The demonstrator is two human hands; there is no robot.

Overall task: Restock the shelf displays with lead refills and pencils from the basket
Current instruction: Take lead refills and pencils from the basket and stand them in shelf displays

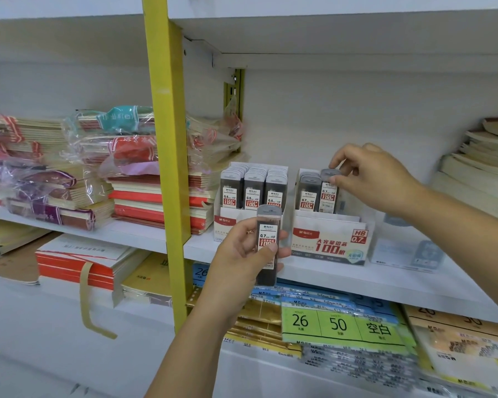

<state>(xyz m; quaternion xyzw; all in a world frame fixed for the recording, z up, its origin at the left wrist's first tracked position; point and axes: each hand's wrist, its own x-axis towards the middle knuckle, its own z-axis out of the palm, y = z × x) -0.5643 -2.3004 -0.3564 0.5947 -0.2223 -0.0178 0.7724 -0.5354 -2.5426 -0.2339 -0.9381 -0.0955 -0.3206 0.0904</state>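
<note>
The right hand (pixel 377 179) pinches the grey cap of a slim dark plastic lead refill case (pixel 328 193), with thumb and fingertips curled on its top. This case stands in the white card display box marked HB 0.7 (pixel 328 242), next to a row of the same cases on its left. That box sits near the front edge of the long white shelf (pixel 328 280). The left hand (pixel 242 254) is curled round a second lead refill case (pixel 266 225), also marked 0.7. It holds this one upright in the air just in front of the shelf's front edge, before the white card 0.5 display box (pixel 223 222), which looks full. The step now seems to be seating the pinched case in its row. To do it well, push it straight down until its foot rests on the box floor. Keep the red label facing the front, and let it lean on the ones behind so it does not tip. Press gently, so the light card box does not slide toward the shelf's front edge. The case in the left hand should go into the 0.7 box too, not the 0.5 one, so check the number first. The basket and the pencils are not in view.
</note>
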